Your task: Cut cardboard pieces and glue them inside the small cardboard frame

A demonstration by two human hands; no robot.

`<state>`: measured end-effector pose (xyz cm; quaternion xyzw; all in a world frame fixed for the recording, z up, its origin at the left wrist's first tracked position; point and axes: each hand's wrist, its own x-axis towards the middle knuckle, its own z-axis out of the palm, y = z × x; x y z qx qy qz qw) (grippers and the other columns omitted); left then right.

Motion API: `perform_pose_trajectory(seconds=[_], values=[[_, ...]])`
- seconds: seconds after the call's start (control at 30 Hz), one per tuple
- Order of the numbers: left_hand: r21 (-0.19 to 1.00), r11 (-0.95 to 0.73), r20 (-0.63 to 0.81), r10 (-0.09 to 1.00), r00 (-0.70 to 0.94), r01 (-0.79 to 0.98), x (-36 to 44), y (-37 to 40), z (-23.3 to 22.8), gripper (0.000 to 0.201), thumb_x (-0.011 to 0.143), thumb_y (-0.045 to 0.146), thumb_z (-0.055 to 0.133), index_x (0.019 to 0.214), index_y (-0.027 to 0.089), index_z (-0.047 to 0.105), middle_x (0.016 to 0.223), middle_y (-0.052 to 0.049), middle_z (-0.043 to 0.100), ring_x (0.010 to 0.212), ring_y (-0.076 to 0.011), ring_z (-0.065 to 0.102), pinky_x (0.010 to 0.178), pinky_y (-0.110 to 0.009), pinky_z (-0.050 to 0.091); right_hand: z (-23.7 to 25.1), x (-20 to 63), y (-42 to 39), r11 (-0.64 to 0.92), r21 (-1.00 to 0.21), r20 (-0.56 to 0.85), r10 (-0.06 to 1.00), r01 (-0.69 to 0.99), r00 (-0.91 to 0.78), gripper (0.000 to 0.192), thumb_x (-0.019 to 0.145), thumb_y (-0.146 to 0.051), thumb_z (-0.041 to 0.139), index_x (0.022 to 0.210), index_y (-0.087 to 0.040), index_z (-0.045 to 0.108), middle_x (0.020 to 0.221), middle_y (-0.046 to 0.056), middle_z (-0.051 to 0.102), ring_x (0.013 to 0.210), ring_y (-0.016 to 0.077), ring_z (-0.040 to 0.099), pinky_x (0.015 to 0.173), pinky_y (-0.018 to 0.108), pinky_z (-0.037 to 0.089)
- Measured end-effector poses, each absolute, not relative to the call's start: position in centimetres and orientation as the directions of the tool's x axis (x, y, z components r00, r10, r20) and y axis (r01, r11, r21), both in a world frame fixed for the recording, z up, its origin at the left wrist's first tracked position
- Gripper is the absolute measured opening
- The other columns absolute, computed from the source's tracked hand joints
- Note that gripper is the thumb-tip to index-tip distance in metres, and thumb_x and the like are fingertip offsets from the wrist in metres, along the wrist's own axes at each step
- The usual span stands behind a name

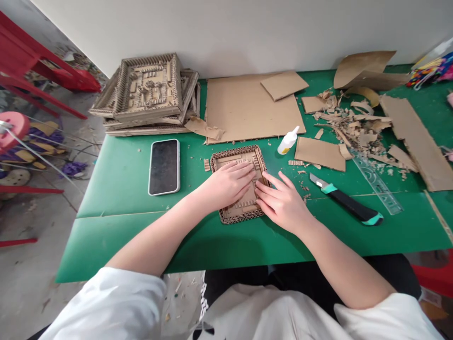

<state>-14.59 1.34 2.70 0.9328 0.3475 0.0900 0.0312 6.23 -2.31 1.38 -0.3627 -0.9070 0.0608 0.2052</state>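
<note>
A small cardboard tray [244,218] with a corrugated rim lies flat on the green table, with cardboard strips glued or laid inside it. My left hand [230,182] rests over the tray's middle, fingers stretched out flat and hiding part of the inside. At the tray's right rim is my right hand [281,200], its fingers spread and touching the edge and inner pieces. Just beyond stands a white glue bottle [288,140] with a pointed nozzle. Small corrugated pieces [296,163] lie between the bottle and the tray.
Left of the tray lies a phone [164,167]. Stacked cardboard trays [148,89] stand at the back left, beside a large cardboard sheet [247,108]. To the right are a utility knife [348,200] with its blade out, a clear ruler [378,184] and cardboard scraps [364,127].
</note>
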Motion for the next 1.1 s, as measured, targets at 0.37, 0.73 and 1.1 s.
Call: perform_pose_trajectory(seconds=[0.37, 0.73, 1.1], values=[[0.092, -0.772, 0.119, 0.636, 0.763, 0.629, -14.3, 1.2, 2.1, 0.039, 0.092, 0.021, 0.035, 0.124, 0.01, 0.054, 0.131, -0.012, 0.055, 0.125, -0.0225, 0.049, 0.109, -0.045, 0.036, 1.3, 6.3, -2.3, 0.719, -0.312, 0.294, 0.695, 0.621, -0.656, 0.026, 0.087, -0.017, 0.048, 0.104, -0.019, 0.068, 0.111, 0.006, 0.069, 0.121, 0.0245, 0.052, 0.105, 0.058, 0.034], [0.1, -0.769, 0.116, 0.64, 0.76, 0.632, -14.5, 1.6, 2.0, 0.04, 0.093, 0.021, 0.033, 0.125, 0.009, 0.053, 0.133, -0.012, 0.053, 0.128, -0.0224, 0.044, 0.111, -0.044, 0.033, 1.1, 6.2, -2.2, 0.716, -0.246, 0.28, 0.698, 0.653, -0.659, 0.036, 0.091, -0.026, 0.043, 0.12, -0.013, 0.058, 0.129, 0.009, 0.057, 0.13, 0.0268, 0.042, 0.107, 0.057, 0.033], [0.05, -0.702, 0.053, 0.713, 0.7, 0.711, -14.4, 1.6, 1.2, 0.048, 0.094, 0.027, 0.028, 0.136, 0.006, 0.04, 0.143, -0.013, 0.041, 0.136, -0.0247, 0.033, 0.113, -0.044, 0.023, 1.2, 5.8, -2.2, 0.712, -0.187, 0.152, 0.702, 0.677, -0.696, 0.054, 0.093, -0.045, 0.034, 0.13, -0.008, 0.048, 0.136, 0.013, 0.049, 0.135, 0.0296, 0.033, 0.107, 0.066, 0.023]])
